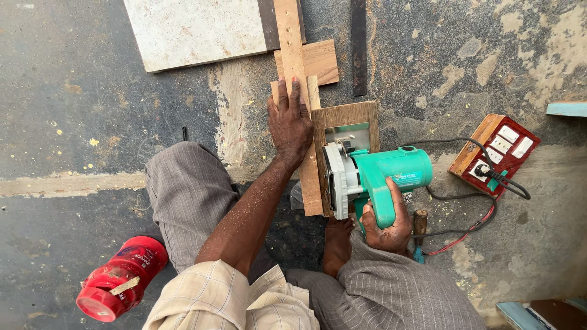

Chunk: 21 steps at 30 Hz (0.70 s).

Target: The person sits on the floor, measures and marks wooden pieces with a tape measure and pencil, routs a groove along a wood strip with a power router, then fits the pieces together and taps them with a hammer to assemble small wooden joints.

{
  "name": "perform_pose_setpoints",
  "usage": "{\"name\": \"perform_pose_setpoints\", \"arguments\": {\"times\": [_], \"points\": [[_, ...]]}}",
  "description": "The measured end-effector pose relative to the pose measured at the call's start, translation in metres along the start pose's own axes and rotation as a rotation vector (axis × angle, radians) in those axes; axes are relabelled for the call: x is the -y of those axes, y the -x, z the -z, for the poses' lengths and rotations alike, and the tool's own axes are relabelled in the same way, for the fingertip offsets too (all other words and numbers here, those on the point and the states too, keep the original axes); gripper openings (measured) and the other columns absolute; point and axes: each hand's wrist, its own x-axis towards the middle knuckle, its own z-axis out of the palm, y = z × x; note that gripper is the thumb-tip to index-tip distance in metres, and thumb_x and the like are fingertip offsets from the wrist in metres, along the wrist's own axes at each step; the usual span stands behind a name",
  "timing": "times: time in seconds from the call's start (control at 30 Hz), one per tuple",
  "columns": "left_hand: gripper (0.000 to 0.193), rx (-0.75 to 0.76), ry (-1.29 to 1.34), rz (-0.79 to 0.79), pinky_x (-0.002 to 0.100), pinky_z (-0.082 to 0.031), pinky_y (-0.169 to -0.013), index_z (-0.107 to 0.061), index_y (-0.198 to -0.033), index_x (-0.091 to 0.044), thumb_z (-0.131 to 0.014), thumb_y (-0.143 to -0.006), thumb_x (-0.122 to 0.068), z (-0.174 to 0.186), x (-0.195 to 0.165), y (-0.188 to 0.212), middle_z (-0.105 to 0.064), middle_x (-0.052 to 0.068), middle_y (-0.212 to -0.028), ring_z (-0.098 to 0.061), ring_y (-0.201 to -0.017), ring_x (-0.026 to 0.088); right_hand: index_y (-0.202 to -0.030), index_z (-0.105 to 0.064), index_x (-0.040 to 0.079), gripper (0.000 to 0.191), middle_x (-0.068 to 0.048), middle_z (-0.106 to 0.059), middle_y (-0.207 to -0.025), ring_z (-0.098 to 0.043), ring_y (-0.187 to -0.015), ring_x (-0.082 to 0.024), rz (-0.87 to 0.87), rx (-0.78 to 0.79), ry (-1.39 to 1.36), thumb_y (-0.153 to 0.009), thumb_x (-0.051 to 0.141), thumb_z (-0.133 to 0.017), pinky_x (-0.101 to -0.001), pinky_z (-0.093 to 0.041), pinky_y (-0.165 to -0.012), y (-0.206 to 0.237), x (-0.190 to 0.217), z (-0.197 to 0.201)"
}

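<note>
My left hand lies flat, palm down, on a long narrow wooden strip that runs away from me across the floor. My right hand grips the handle of a green circular saw. The saw rests on a wooden base board, its silver guard right beside the strip's near end. Under the strip lies a short wooden block. My bare foot sits just below the saw.
A red switch box with white switches and a plugged-in black cable lies at the right. A red plastic jar lies at lower left. A pale stone slab and a dark metal bar lie ahead.
</note>
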Motion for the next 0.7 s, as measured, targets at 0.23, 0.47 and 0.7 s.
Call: {"name": "perform_pose_setpoints", "arguments": {"times": [0.23,0.47,0.7], "points": [[0.073,-0.061,0.039,-0.047,0.063,-0.025,-0.117,-0.031,-0.159,-0.014,-0.062,-0.097,-0.036,0.002,0.006,0.004,-0.024,0.019,-0.166,-0.033,-0.144,0.049,-0.152,-0.047,-0.003,0.063,-0.01,-0.071,-0.092,-0.069,-0.081,-0.013,0.073,-0.048,0.062,-0.096,0.017,-0.069,-0.0319,-0.058,-0.074,0.001,0.006,-0.004],[0.051,0.05,0.026,0.002,0.057,-0.025,-0.123,-0.037,-0.163,-0.015,-0.038,-0.114,-0.028,0.014,0.005,0.019,-0.029,0.022,-0.169,-0.032,-0.149,0.048,-0.159,-0.032,-0.006,0.077,-0.017,-0.07,-0.106,-0.063,-0.062,-0.016,-0.304,-0.291,-0.586,-0.095,0.016,-0.069,-0.031,-0.055,-0.056,-0.032,0.004,0.027],[0.051,0.029,0.053,-0.008,0.058,-0.02,-0.124,-0.04,-0.161,-0.009,-0.036,-0.114,-0.03,0.018,-0.007,0.013,-0.032,0.024,-0.168,-0.03,-0.154,0.044,-0.136,-0.053,-0.004,0.052,-0.01,-0.061,-0.086,-0.058,-0.055,-0.018,-0.347,-0.595,-1.034,-0.088,0.013,-0.062,-0.0384,-0.052,-0.044,-0.145,-0.038,0.058]]}}
